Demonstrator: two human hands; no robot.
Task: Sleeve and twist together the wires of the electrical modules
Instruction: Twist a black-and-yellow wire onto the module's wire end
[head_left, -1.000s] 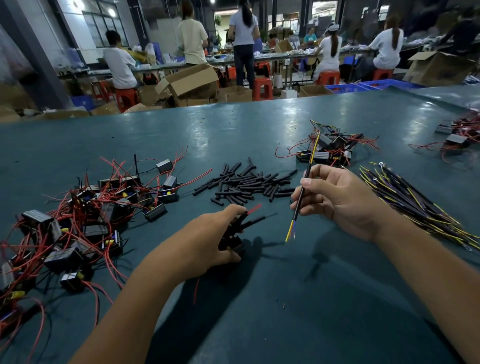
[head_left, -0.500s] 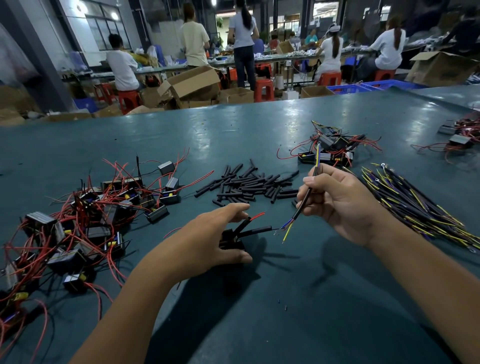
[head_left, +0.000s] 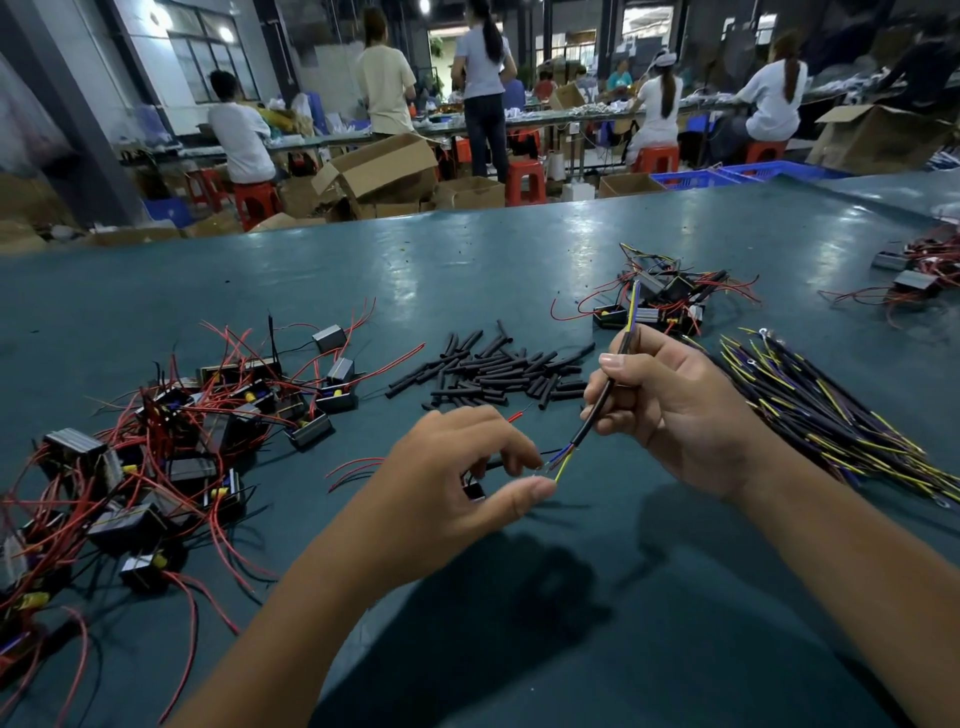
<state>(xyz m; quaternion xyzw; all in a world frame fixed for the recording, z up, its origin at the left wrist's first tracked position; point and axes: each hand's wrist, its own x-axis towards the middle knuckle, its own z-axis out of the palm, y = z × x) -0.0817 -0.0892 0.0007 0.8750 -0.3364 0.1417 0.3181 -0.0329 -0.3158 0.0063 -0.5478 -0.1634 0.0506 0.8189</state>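
My right hand (head_left: 670, 410) grips a black-sheathed cable (head_left: 597, 410) with yellow and blue cores splaying from its lower end. My left hand (head_left: 447, 478) holds a small black electrical module (head_left: 474, 488) in its curled fingers, thumb and forefinger meeting at the cable's bare wire tips. A red lead (head_left: 515, 417) of the module pokes up behind the fingers. Loose black sleeve tubes (head_left: 493, 371) lie in a pile beyond both hands.
A tangle of black modules with red wires (head_left: 156, 447) covers the table's left. A bundle of black-yellow cables (head_left: 831, 415) lies at the right. More wired modules (head_left: 660, 306) sit behind it and at the far right (head_left: 914, 280). People work at benches beyond the teal table (head_left: 597, 597).
My right hand swung the cable's lower end toward my left hand. My left thumb and forefinger closed in to meet the wire tips, with the module still in hand.
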